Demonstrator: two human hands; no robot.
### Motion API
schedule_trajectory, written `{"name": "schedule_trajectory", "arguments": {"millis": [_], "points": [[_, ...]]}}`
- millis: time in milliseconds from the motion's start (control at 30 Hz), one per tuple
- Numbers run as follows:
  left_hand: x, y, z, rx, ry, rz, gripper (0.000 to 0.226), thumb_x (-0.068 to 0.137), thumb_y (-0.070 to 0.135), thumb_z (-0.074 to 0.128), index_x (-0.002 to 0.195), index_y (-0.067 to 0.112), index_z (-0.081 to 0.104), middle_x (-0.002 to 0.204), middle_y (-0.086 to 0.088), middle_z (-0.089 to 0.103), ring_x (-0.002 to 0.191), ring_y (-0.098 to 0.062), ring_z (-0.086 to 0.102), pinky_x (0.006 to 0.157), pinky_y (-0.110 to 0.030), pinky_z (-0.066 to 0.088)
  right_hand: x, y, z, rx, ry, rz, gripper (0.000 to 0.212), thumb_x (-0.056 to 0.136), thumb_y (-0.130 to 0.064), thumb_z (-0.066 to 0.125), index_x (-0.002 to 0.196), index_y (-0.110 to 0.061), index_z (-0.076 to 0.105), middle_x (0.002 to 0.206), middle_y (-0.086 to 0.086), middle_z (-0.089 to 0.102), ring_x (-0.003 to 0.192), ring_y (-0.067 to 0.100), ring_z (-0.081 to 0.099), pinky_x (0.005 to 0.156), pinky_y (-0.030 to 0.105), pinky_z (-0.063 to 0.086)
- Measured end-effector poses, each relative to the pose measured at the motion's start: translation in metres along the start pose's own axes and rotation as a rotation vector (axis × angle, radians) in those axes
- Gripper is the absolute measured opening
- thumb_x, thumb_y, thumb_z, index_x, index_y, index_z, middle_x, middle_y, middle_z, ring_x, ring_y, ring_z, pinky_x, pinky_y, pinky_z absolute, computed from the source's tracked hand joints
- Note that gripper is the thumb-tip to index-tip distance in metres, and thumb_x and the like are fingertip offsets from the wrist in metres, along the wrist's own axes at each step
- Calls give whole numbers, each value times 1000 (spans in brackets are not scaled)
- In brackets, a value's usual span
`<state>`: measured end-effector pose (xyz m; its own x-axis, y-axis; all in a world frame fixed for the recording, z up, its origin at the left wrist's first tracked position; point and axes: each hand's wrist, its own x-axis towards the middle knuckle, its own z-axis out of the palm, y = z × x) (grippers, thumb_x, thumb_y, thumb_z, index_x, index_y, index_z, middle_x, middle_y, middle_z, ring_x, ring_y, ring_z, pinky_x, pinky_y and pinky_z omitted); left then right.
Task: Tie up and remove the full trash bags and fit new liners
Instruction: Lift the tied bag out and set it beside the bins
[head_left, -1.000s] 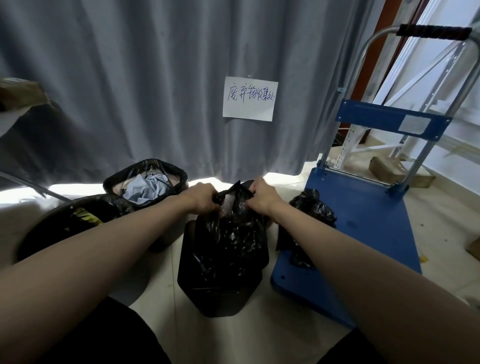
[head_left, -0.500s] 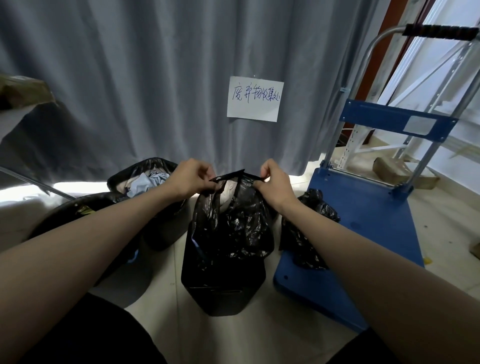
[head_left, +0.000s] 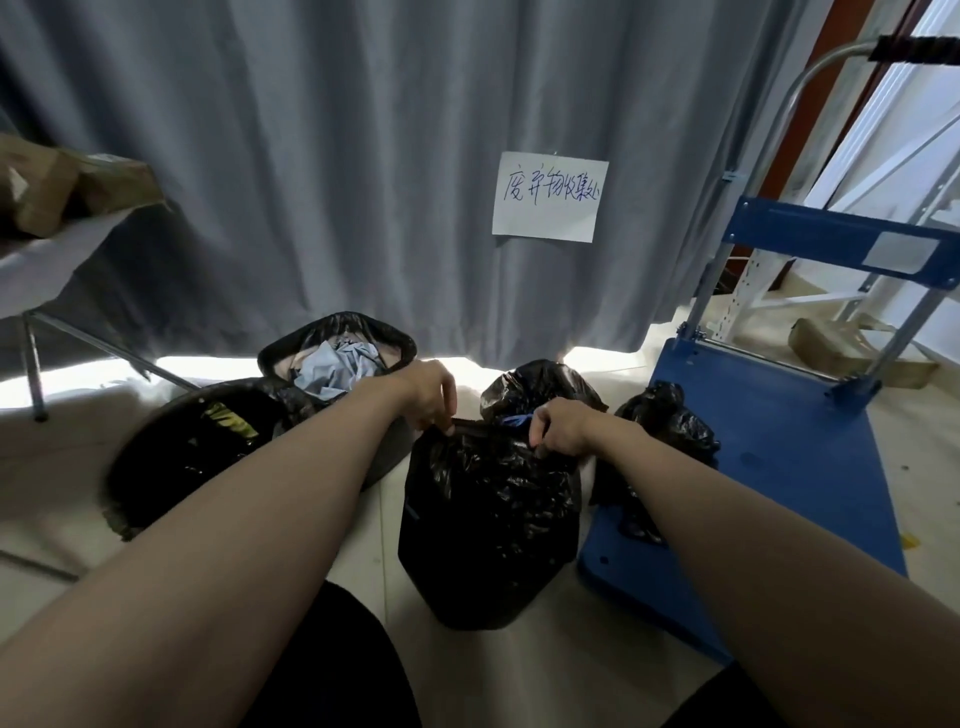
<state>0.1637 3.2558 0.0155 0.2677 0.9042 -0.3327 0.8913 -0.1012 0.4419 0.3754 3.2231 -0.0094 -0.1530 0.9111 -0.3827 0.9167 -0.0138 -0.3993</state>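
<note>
On the floor (head_left: 519, 670) in front of the person, in the head view, stands a black trash bin with a full black trash bag (head_left: 493, 509) in it, the plastic crinkled and shiny. Both hands are at the bag's mouth. The left hand (head_left: 428, 395) pinches the bag's left top edge, its fingers (head_left: 441, 418) curled down onto the plastic. The right hand (head_left: 558, 428) grips the right top edge with its fingers closed round a fold of plastic, and the rim is drawn taut between the two hands. Just behind the right hand sits a tied black bag (head_left: 537, 387) with a blue strip at its neck. Another tied bag (head_left: 660, 441) rests on the near left corner of the blue platform cart (head_left: 779, 467), just beside the bin. To the left, a lined bin (head_left: 337, 345) holds crumpled blue-grey paper, and a round dark bin (head_left: 192, 447) lies nearer the person, touching it. A grey curtain (head_left: 363, 156) hangs behind, with a handwritten paper note (head_left: 549, 196) fixed to it. At far left a tabletop (head_left: 47, 254) carries brown packages.
</note>
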Motion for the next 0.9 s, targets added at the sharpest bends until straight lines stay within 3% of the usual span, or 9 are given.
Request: {"name": "schedule_trajectory", "arguments": {"millis": [67, 133, 267, 367, 467, 600, 700, 800, 900], "points": [[6, -1, 10, -48, 160, 64, 32, 68, 4, 84, 65, 18, 55, 62, -1, 59, 51, -13, 55, 48, -16, 43, 8, 0, 1, 51, 145, 11, 16, 88, -6, 60, 79, -16, 51, 100, 11, 62, 100, 29, 59, 90, 37, 50], [13, -4, 24, -56, 284, 119, 31, 68, 1, 79, 62, 20, 56, 66, 5, 60, 67, -14, 59, 61, -19, 45, 17, 2, 5, 143, 248, 37, 28, 85, -8, 62, 75, -20, 40, 100, 11, 56, 93, 26, 53, 80, 33, 44], [26, -7, 33, 40, 320, 149, 24, 70, -2, 63, 64, 21, 66, 74, 8, 66, 79, -16, 65, 77, -29, 53, 28, 11, 15, 199, 377, 14, 26, 80, -1, 58, 79, -19, 39, 88, 8, 54, 83, 27, 51, 72, 35, 41], [32, -8, 34, 103, 291, 130, 20, 73, 6, 64, 76, 23, 74, 89, 5, 70, 85, -18, 66, 82, -33, 55, 36, 18, 22, 205, 433, -39, 26, 74, 4, 47, 65, -20, 50, 81, 2, 62, 80, 28, 61, 74, 39, 50], [38, -15, 40, 199, 262, 98, 14, 79, 22, 71, 92, 23, 74, 104, -2, 68, 94, -25, 65, 82, -32, 52, 47, 25, 27, 182, 398, -8, 39, 78, 3, 44, 61, -24, 65, 82, -2, 69, 79, 22, 64, 75, 37, 55], [46, -22, 45, 256, 249, 52, 20, 85, 25, 67, 103, 20, 71, 112, -9, 64, 99, -31, 63, 78, -31, 47, 56, 29, 35, 66, 361, 17, 34, 85, 1, 55, 69, -27, 66, 97, 2, 69, 92, 23, 64, 81, 32, 53], [50, -25, 49, 329, 197, 7, 24, 87, 22, 63, 110, 19, 69, 117, -11, 62, 104, -32, 62, 80, -34, 48, 60, 31, 40, 6, 331, 59, 24, 87, 2, 56, 86, -14, 73, 108, 8, 66, 97, 28, 64, 88, 39, 55], [51, -32, 51, 383, 129, -46, 36, 87, 14, 60, 122, 18, 64, 126, -11, 58, 113, -32, 59, 88, -37, 49, 64, 37, 46, -41, 214, 102, 26, 89, 0, 51, 105, -4, 71, 115, 14, 62, 97, 30, 64, 89, 42, 55], [50, -39, 52, 426, 19, -93, 41, 86, 5, 58, 125, 17, 61, 126, -10, 58, 113, -30, 59, 81, -34, 47, 64, 38, 48, -64, 86, 119, 31, 89, -1, 48, 115, -1, 65, 116, 16, 62, 103, 32, 62, 91, 44, 54]]}}
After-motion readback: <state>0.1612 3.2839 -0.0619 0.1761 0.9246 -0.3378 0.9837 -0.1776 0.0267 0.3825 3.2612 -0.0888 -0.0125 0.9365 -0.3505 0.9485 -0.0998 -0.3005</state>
